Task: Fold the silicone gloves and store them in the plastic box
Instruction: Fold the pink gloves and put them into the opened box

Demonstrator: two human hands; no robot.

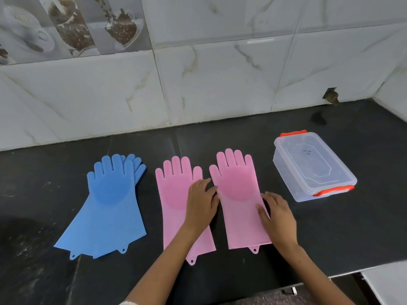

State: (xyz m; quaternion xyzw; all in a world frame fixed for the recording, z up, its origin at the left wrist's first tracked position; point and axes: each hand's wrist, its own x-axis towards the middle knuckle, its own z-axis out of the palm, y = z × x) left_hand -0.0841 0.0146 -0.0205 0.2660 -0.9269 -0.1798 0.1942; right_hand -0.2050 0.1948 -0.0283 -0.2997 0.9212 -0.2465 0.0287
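**Mia:** Where are the person's hands?

**Tom:** Both arms reach in from the bottom. The left hand [201, 205] lies flat, palm down. It rests on the right side of the left pink glove [176, 203]. Its fingers [203, 183] are spread out and loose, not gripping, and their tips reach over to the edge of the right pink glove [239, 199]. The right hand [278, 219] is on the right edge of that glove, by the sleeve part. Its fingers [269, 197] are a bit bent and loose. The thumb lies on top of the glove. It is hard to tell if the fingers pinch the edge or only touch it.

**Mia:** How do the gloves lie?

**Tom:** Both pink gloves lie flat on the black counter [330, 234], side by side, with a thin gap between them. Their fingertips point to the tiled wall [220, 84]. The blue gloves [110, 205] are on the left, one on top of the other, well apart from the pink ones.

**Mia:** And the plastic box [312, 166]?

**Tom:** It sits to the right of the pink gloves, near them but not touching. It is clear, with orange clips, and its lid is on.

**Mia:** Is there room to move?

**Tom:** Yes. There is bare counter behind the gloves up to the wall, and more in front of them. The counter's front edge shows at the bottom right.
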